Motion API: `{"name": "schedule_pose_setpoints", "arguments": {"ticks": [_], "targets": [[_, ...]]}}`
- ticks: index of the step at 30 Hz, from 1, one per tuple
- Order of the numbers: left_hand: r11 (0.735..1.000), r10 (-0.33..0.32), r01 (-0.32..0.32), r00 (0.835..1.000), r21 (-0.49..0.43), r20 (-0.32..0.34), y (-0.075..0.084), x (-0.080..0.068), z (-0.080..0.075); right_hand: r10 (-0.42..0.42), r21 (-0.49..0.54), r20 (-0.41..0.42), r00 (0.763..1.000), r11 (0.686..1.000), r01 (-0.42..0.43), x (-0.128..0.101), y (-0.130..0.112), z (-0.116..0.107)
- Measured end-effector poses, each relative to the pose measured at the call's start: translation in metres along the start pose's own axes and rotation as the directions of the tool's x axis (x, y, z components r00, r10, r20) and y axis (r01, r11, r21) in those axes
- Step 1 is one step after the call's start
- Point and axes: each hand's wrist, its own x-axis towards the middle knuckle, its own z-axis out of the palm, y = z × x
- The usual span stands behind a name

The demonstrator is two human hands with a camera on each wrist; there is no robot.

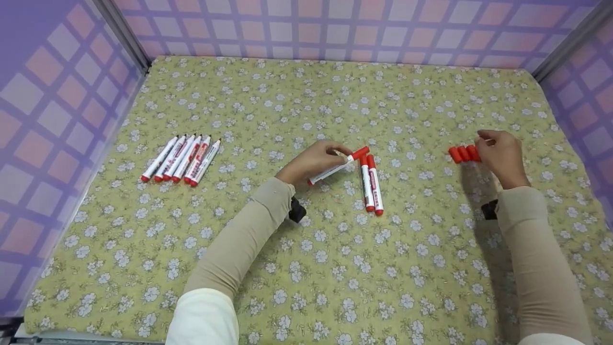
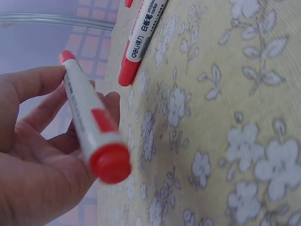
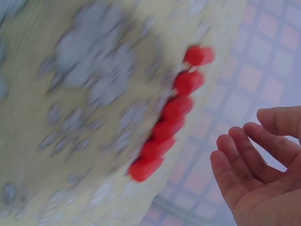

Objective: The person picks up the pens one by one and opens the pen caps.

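Holding a capped marker (image 1: 337, 166) near the cloth's middle, the left hand (image 1: 313, 160) curls its fingers round the barrel; its long axis runs diagonally, red cap up-right toward two markers (image 1: 371, 183) lying lengthwise. The right hand (image 1: 500, 153), fingers loosely apart and gripping nothing, sits just beside a row of red caps (image 1: 463, 154)

Both arms reach forward in beige sleeves. The left hand (image 1: 313, 160) curls its fingers in a pinch; the right hand (image 1: 500, 155) hangs loosely open.
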Motion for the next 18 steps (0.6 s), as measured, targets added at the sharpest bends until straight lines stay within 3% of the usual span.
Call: {"name": "schedule_pose_setpoints", "arguments": {"ticks": [8, 13, 18], "targets": [[0.993, 0.049, -0.054, 0.998, 0.101, 0.048, 0.002, -0.007, -0.008, -0.187, 0.065, 0.083, 0.979, 0.981, 0.182, -0.011, -0.038, 0.015], [0.987, 0.081, -0.085, 0.996, 0.14, 0.036, 0.005, -0.01, -0.011, -0.315, 0.08, 0.144, 0.938, 0.949, 0.306, -0.016, -0.061, 0.026], [0.952, 0.137, -0.134, 0.991, 0.275, 0.008, 0.008, -0.013, -0.014, -0.39, 0.086, 0.23, 0.892, 0.921, 0.38, -0.023, -0.085, 0.038]]}}
